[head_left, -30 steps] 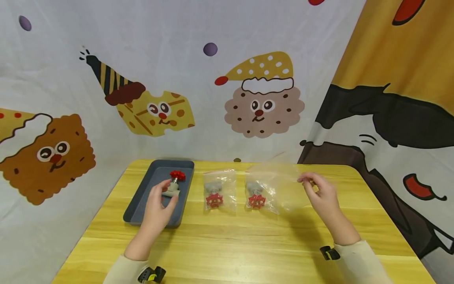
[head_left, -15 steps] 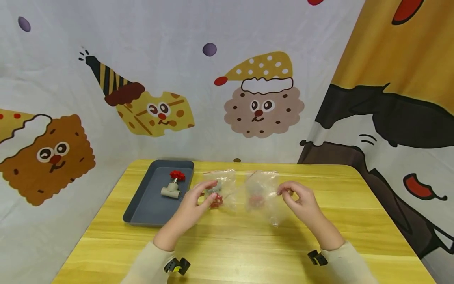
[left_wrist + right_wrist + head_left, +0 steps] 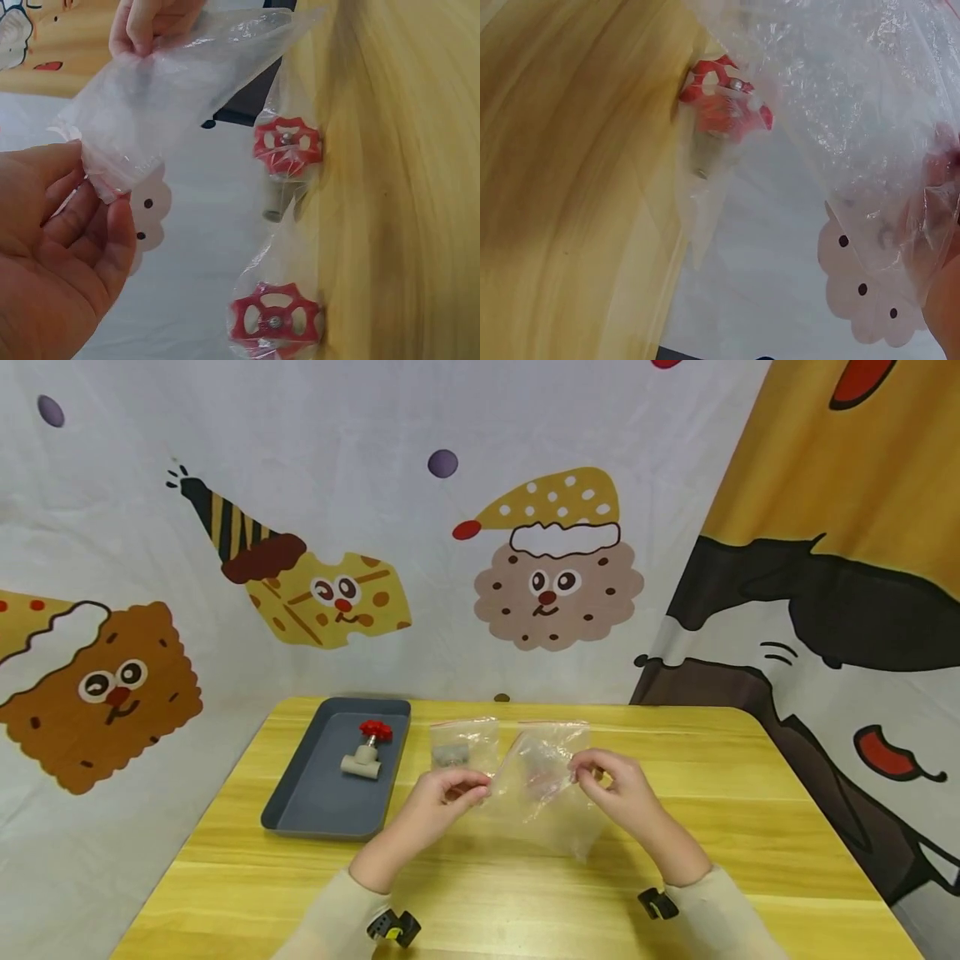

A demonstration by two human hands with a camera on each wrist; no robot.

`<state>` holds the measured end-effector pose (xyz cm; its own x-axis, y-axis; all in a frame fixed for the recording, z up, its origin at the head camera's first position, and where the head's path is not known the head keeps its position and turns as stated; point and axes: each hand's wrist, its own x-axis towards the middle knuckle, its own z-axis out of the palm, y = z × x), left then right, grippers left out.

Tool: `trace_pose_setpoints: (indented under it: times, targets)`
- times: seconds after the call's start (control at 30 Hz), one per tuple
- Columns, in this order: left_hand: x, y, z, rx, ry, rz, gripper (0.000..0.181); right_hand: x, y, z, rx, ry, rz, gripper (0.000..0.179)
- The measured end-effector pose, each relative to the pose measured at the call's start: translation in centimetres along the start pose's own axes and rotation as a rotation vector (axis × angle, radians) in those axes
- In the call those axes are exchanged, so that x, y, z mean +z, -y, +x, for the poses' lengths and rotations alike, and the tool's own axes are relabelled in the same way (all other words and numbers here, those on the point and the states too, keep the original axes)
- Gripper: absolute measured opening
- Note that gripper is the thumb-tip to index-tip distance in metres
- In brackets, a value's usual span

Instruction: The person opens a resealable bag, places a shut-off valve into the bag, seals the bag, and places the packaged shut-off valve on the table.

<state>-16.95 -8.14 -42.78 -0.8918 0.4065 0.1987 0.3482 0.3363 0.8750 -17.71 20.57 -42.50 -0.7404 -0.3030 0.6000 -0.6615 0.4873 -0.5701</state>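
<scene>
Between my hands hangs a clear plastic zip bag (image 3: 555, 831), held above the table with nothing visible inside. My left hand (image 3: 442, 797) pinches its red-striped corner between thumb and fingers. On the opposite side, my right hand (image 3: 618, 785) pinches the film. Behind lie two more zip bags, each with a valve: the left bagged valve (image 3: 274, 322) and the right bagged valve (image 3: 289, 146), both with red handwheels. In the head view the held bag partly covers the right one, and my left hand hides the left one's handwheel.
A dark grey tray (image 3: 318, 797) stands at the left of the wooden table (image 3: 480, 893). In it lies an unbagged beige valve (image 3: 363, 762) with a red handwheel. A printed curtain (image 3: 450, 610) hangs right behind the table's far edge.
My left hand has moved right, from over the valve in the tray to the bag's corner, and now pinches it. My right hand has come left and slightly down with the bag.
</scene>
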Motion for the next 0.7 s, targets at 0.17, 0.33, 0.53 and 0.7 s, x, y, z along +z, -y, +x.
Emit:
trace_pose_setpoints:
  times: [0.17, 0.33, 0.53, 0.7]
  targets:
    - [0.3, 0.4, -0.1, -0.003, -0.015, -0.060, 0.018, 0.5, -0.5, -0.2, 0.080, 0.011, -0.015, 0.022]
    - [0.8, 0.5, -0.1, -0.021, -0.009, -0.131, 0.010, 1.3, -0.6, -0.2, 0.128, 0.010, -0.087, 0.016]
    - [1.6, 0.7, -0.1, -0.048, -0.019, -0.197, 0.008, 2.5, 0.0, 0.1, 0.135, -0.041, -0.284, 0.026]
    - [1.9, 0.2, -0.2, -0.093, -0.047, -0.216, 0.008, 3.3, 1.1, 0.4, 0.099, -0.154, -0.317, 0.026]
